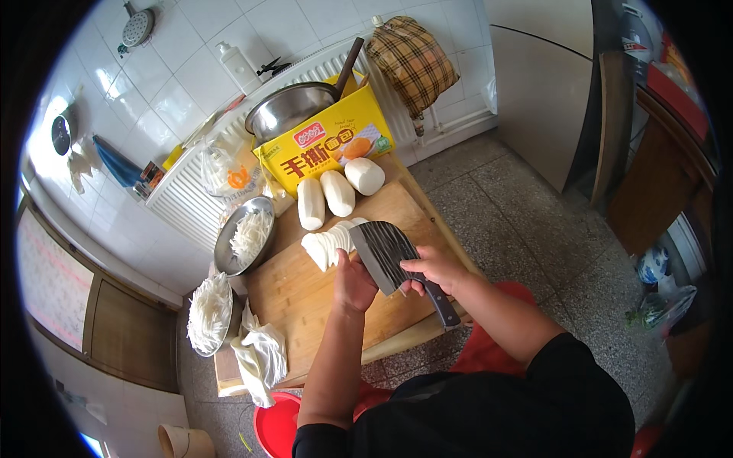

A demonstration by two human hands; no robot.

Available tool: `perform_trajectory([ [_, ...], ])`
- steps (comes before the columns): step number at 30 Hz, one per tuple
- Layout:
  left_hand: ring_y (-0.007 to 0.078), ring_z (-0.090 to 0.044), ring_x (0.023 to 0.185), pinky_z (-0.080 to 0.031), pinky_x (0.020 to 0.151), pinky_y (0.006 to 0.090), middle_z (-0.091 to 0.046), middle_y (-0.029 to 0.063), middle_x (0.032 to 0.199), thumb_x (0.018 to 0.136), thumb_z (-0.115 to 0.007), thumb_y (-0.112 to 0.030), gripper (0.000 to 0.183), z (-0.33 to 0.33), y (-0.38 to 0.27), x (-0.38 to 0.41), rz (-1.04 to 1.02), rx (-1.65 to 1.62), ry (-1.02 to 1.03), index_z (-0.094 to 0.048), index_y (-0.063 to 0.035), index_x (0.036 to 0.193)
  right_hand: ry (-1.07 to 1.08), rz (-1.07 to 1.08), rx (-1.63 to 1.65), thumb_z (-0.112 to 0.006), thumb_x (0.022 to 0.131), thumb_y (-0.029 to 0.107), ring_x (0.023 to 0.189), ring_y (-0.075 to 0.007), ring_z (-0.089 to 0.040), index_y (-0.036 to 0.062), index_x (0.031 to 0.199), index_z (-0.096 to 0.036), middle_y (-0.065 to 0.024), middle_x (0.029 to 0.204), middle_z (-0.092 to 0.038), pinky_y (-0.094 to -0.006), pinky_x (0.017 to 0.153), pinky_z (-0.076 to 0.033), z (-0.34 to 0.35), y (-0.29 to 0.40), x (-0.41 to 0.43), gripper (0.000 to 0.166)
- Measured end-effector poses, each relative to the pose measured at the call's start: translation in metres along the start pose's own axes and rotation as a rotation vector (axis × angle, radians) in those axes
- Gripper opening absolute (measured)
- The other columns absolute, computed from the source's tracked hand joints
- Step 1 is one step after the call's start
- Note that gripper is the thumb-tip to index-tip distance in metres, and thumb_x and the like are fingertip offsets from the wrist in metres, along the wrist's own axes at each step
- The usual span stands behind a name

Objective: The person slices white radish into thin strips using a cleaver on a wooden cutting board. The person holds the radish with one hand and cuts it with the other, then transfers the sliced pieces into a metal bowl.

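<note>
A cleaver (pixel 387 255) with a dark, ridged blade and a riveted black handle is held in my right hand (pixel 433 269), gripped where blade and handle meet. My left hand (pixel 355 284) is at the blade's lower left edge, thumb raised; the blade hides most of its fingers. Beyond the cleaver, overlapping white slices (pixel 326 245) lie on a wooden cutting board (pixel 298 297). Three peeled white radish-like pieces, a left one (pixel 311 204), a middle one (pixel 338 193) and a right one (pixel 365 176), rest at the board's far end.
White shreds fill one metal bowl (pixel 232 320) and partly fill another (pixel 226 243) at the left. A white cloth (pixel 260 355) hangs over the near-left corner. Behind stand a yellow carton (pixel 332 140) and a steel pan (pixel 292 109). A red basin (pixel 278 423) is on the floor.
</note>
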State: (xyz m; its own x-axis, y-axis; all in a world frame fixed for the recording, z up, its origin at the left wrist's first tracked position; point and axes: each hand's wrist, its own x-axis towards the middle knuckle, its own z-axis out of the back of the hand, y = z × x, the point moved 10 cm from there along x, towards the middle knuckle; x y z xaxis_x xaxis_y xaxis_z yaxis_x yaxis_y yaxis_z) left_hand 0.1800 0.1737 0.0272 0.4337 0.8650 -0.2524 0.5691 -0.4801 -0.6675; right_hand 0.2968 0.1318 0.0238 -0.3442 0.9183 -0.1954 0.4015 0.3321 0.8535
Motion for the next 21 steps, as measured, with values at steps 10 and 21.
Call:
perform_trajectory([
  [10, 0.0302, -0.053, 0.112, -0.040, 0.099, 0.0439, -0.056, 0.0171, 0.122, 0.097, -0.032, -0.055, 0.069, 0.022, -0.019, 0.003, -0.057, -0.028, 0.014, -0.042, 0.0025, 0.133, -0.149, 0.145, -0.014, -0.057, 0.091, 0.015, 0.046, -0.0133, -0.054, 0.0019, 0.097, -0.050, -0.0147, 0.072, -0.062, -0.0263, 0.040, -0.044, 0.044, 0.013, -0.008, 0.016],
  [21, 0.0322, -0.016, 0.142, -0.016, 0.113, 0.0440, -0.018, 0.0221, 0.152, 0.099, -0.037, -0.043, 0.068, -0.009, -0.030, -0.009, -0.206, 0.358, -0.174, -0.017, 0.0014, 0.146, -0.191, 0.301, 0.001, -0.055, 0.091, 0.013, 0.045, -0.0134, -0.054, 0.0018, 0.100, -0.051, -0.0139, 0.071, -0.062, -0.0268, 0.039, -0.044, 0.055, 0.020, -0.018, 0.014],
])
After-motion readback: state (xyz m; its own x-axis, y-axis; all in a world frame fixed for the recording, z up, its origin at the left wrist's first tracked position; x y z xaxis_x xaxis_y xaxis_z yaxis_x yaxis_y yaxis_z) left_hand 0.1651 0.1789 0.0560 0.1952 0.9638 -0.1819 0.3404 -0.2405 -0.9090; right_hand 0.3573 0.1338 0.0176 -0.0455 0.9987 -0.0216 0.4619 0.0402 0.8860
